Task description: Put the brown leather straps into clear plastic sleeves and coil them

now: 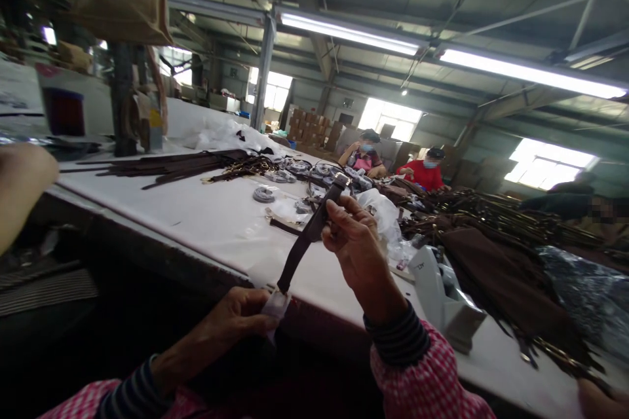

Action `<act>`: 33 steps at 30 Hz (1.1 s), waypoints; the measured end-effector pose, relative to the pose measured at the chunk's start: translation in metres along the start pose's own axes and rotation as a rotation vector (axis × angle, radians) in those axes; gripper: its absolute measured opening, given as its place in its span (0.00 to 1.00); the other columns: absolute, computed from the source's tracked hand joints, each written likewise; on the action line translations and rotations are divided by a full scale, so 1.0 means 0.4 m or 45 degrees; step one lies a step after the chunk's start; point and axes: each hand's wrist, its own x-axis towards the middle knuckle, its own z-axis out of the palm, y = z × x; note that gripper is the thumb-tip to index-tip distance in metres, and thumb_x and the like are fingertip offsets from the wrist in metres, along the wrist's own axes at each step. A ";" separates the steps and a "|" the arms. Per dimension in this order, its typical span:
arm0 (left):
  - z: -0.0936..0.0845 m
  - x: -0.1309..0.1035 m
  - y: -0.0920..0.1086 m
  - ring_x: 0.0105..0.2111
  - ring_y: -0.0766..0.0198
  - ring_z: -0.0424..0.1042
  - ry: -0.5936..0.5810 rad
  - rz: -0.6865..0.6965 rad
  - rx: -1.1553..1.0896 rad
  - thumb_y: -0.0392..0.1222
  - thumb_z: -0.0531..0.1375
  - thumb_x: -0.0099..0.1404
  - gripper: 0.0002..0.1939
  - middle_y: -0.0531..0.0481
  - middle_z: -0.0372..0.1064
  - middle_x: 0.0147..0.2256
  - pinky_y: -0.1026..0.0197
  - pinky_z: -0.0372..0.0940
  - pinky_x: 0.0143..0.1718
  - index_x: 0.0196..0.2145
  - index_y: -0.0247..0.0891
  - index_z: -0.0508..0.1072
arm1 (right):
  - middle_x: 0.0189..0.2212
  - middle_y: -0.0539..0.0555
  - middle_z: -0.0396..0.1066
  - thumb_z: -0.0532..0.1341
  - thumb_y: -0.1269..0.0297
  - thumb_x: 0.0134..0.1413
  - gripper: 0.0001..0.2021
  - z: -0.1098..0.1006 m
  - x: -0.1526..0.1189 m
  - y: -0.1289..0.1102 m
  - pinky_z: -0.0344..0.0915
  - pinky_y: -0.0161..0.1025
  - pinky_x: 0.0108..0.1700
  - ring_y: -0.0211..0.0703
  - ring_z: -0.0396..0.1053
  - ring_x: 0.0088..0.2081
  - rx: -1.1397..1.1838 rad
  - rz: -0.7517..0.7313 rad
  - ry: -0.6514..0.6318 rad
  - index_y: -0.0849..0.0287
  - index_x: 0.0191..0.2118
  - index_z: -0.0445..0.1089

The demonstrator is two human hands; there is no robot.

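Note:
A dark brown strap (pixel 299 252) slants upward in front of me, above the table's front edge. My right hand (pixel 361 252) is closed on its upper part, thumb and fingers pinching it just below a metal buckle (pixel 343 179). Around the strap's lower end is a piece of thin white wrapping (pixel 276 306), with a bit of metal at the join. My left hand (pixel 238 317) pinches this wrapping between thumb and fingers. Behind the strap, coiled grey pieces (pixel 264 194) and clear plastic lie on the white table (pixel 206 229).
Brown straps (pixel 171 165) lie in a bundle at the back left. To the right are a white tape dispenser-like holder (pixel 430 281) and a heap of brown pieces (pixel 511 275). Two masked people (pixel 425 173) sit across the table. Another person's arm (pixel 22 186) enters at left.

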 end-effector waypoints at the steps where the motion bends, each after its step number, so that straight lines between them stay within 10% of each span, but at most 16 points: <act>1: -0.001 0.006 0.011 0.34 0.62 0.67 -0.030 -0.014 -0.023 0.50 0.70 0.62 0.15 0.50 0.75 0.33 0.62 0.60 0.37 0.37 0.35 0.83 | 0.23 0.43 0.70 0.78 0.63 0.43 0.15 -0.008 0.001 -0.004 0.57 0.26 0.17 0.29 0.66 0.20 -0.001 -0.008 0.005 0.58 0.34 0.73; 14: 0.054 0.042 0.057 0.28 0.65 0.66 -0.081 -0.097 -0.157 0.50 0.69 0.62 0.14 0.49 0.74 0.28 0.64 0.58 0.32 0.33 0.34 0.83 | 0.24 0.45 0.70 0.75 0.59 0.48 0.15 -0.120 -0.046 0.004 0.54 0.26 0.18 0.31 0.65 0.21 -0.154 -0.053 0.097 0.57 0.37 0.72; 25: 0.089 0.073 0.048 0.31 0.63 0.67 0.078 -0.093 -0.025 0.61 0.64 0.67 0.22 0.50 0.72 0.32 0.62 0.62 0.34 0.36 0.36 0.77 | 0.23 0.45 0.71 0.72 0.62 0.52 0.11 -0.165 -0.020 0.029 0.53 0.27 0.18 0.32 0.67 0.21 -0.342 -0.332 0.259 0.58 0.35 0.71; 33: 0.104 0.090 0.033 0.32 0.62 0.64 0.253 -0.025 0.207 0.50 0.71 0.56 0.20 0.56 0.67 0.30 0.63 0.59 0.32 0.43 0.38 0.77 | 0.24 0.46 0.71 0.74 0.61 0.50 0.13 -0.166 -0.028 0.040 0.53 0.27 0.18 0.33 0.69 0.21 -0.300 -0.283 0.274 0.58 0.33 0.69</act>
